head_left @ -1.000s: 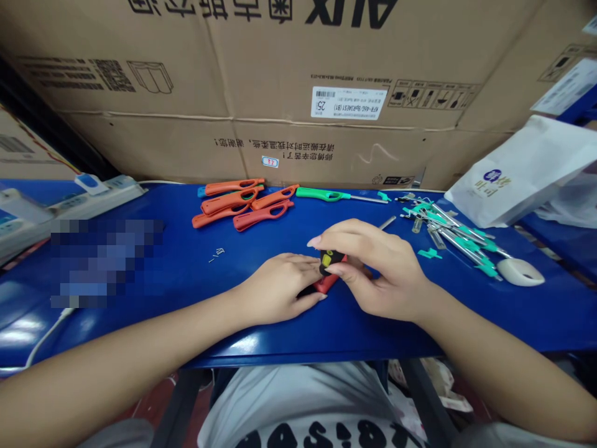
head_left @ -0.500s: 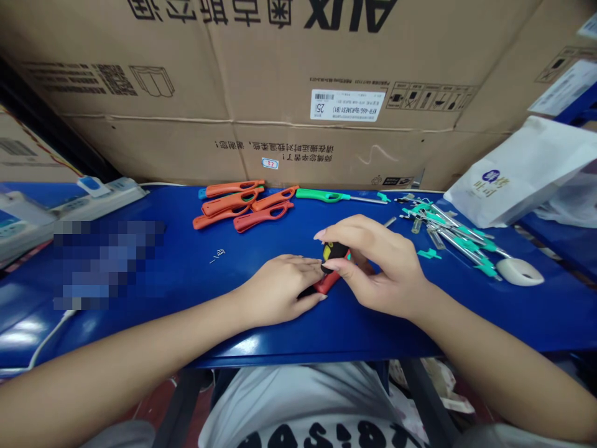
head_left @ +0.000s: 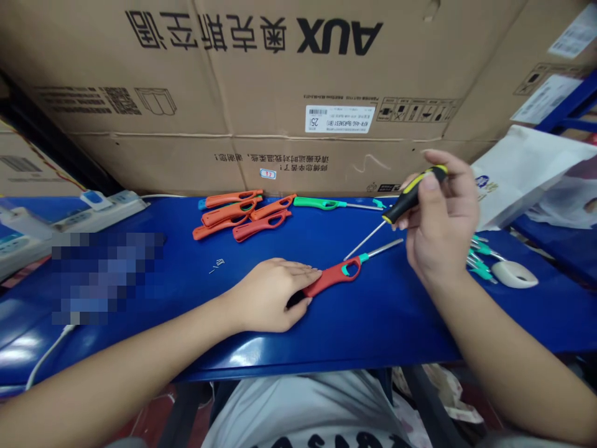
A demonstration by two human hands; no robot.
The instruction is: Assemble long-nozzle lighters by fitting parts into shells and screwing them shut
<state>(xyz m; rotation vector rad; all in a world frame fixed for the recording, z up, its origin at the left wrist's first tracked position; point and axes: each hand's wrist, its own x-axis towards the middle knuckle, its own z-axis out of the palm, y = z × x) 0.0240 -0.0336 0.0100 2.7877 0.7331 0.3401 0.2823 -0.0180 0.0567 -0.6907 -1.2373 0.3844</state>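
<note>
Leftmost, a power strip (head_left: 119, 208) runs along the back of the blue tabletop (head_left: 382, 323), with a white cable (head_left: 45, 358) nearer the front, leading up to a pixelated thing (head_left: 109, 274) that I cannot make out. To the right of it lie a few tiny metal bits (head_left: 219, 264). Just beyond them is a pile of handles (head_left: 228, 214), orange and red, some overlapping, in front of a large cardboard box (head_left: 172, 152) with upside-down print.

The left hand (head_left: 273, 295) rests palm down near the middle. Its grip is closed around the rear end of a red lighter (head_left: 331, 278), fingers over the top and thumb along the near side. The lighter lies on the tabletop, its looped end and metal barrel pointing right and slightly away; teal parts show in the loop and at the barrel's base. Beyond it, near the box, lies a green lighter (head_left: 308, 203).

To the right, the right hand (head_left: 445, 218) is raised, its grip narrow around the handle of a screwdriver (head_left: 410, 194). The shaft slants down to the left, its tip just beside the red lighter's far edge; I cannot tell whether they touch. Past the right wrist are teal-ended rods (head_left: 478, 264), partly hidden, a cream oval piece (head_left: 515, 274) and a white bag (head_left: 517, 165).
</note>
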